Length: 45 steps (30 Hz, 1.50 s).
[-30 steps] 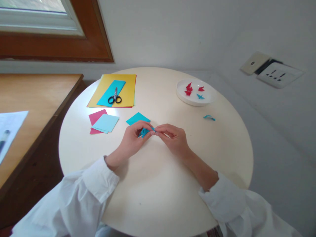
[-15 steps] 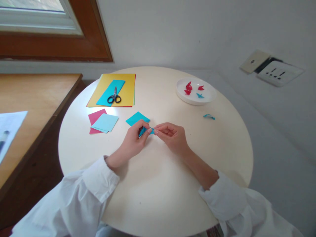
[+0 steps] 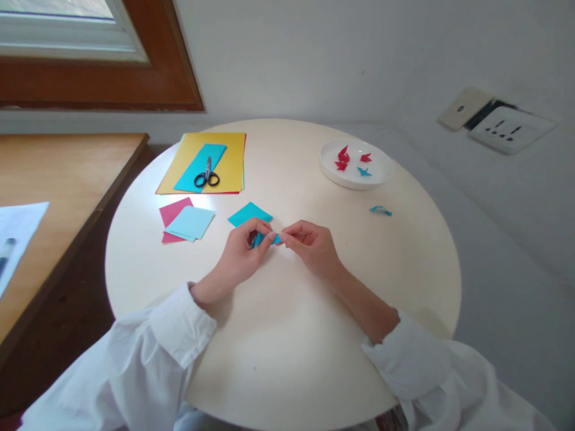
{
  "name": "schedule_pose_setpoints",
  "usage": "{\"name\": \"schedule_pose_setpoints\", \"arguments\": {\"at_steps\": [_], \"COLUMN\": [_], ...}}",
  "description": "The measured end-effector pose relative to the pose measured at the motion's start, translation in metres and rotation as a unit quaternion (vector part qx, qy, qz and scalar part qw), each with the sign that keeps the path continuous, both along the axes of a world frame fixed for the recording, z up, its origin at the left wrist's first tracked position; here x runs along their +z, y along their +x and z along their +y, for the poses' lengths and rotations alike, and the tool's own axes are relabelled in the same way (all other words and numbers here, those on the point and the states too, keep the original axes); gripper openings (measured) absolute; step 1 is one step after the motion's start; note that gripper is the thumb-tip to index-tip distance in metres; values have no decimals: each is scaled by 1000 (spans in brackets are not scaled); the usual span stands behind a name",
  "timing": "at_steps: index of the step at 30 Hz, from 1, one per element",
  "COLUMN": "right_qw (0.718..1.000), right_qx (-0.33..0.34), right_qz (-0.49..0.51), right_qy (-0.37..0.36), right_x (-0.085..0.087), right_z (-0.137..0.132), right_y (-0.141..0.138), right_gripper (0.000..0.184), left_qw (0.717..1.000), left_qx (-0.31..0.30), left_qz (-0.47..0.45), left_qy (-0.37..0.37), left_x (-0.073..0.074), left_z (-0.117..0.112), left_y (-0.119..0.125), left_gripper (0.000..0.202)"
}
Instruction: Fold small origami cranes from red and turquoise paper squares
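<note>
Between my hands is a small folded piece of blue paper (image 3: 277, 239), partly covered by my fingers. My left hand (image 3: 245, 248) pinches its left part between thumb and forefinger. My right hand (image 3: 314, 246) grips its right end with thumb and fingertips. The exact folds are too small to make out. Just beyond my left hand lies a flat blue paper square (image 3: 250, 212). Farther left, pale blue squares (image 3: 191, 223) lie over pink squares (image 3: 175, 211).
Black-handled scissors (image 3: 207, 175) rest on a blue strip (image 3: 191, 173) atop yellow sheets (image 3: 233, 155). A white dish (image 3: 330, 176) holds several small red and blue folded paper figures. A twisted blue paper scrap (image 3: 381, 211) lies on the round table (image 3: 287, 359). A wooden desk (image 3: 81, 161) adjoins at left.
The right hand's fingers have shifted slightly on the folded blue paper, and a little more of it shows between the hands. Both hands keep hold of it.
</note>
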State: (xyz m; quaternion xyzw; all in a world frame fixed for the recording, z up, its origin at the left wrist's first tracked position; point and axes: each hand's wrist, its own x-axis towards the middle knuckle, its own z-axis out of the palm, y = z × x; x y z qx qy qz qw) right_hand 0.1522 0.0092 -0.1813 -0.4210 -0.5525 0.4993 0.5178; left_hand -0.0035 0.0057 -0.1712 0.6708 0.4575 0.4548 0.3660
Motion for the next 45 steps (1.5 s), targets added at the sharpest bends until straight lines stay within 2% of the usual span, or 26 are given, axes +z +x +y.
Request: {"name": "schedule_pose_setpoints", "arguments": {"at_steps": [7,13,27,37,45], "right_qw": [1000,1000,1000,1000,1000], "right_qx": [4,0,-12,-6,-11], "right_qz": [11,13,1,-3,-7], "right_qy": [-7,-12,-10,-5,-1], "right_x": [0,0,0,0,0], "right_z": [1,0,-1,-1,-1], "right_y": [1,1,-1,0,-1], "right_gripper": [19,23,11,12,12], "left_qw": [999,1000,999,999,999], "left_qx": [4,9,12,13,13], "left_qz": [-33,-16,37,49,33], "left_qy": [-5,-4,16,16,0], "left_x": [0,0,0,-1,1], "left_z": [2,1,-1,-1,0], "left_y": [-1,-1,1,0,1], "left_gripper": [20,19,14,12,18]}}
